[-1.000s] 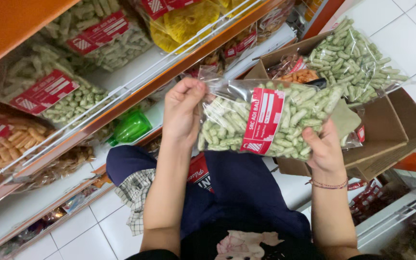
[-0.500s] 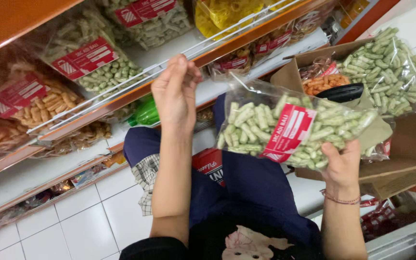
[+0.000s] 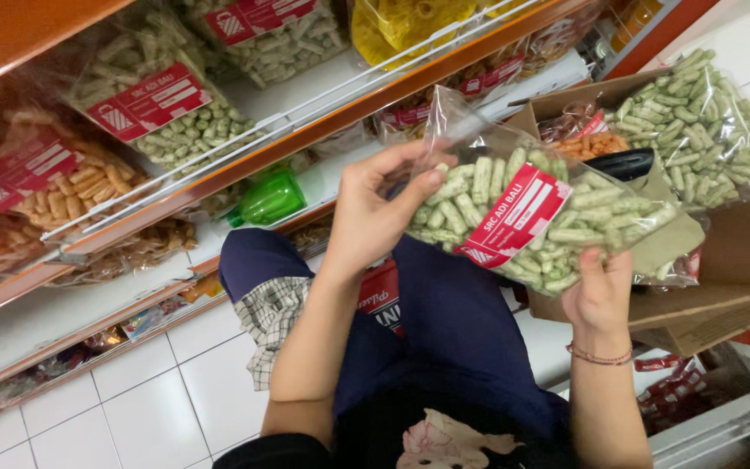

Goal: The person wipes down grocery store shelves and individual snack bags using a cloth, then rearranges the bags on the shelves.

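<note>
Hands share one clear snack bag [image 3: 531,221]: left hand [image 3: 375,213] pinches its upper end, right hand [image 3: 599,291] clasps it from beneath, above a cardboard box [image 3: 731,260].

Dark blue trousers, a black top with a pale print, 1 thin beaded bracelet [image 3: 599,354].

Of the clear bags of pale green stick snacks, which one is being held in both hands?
The clear plastic bag of green sticks with the red label, gripped by the left hand and right hand; the others lie on the shelf or in the box.
</note>
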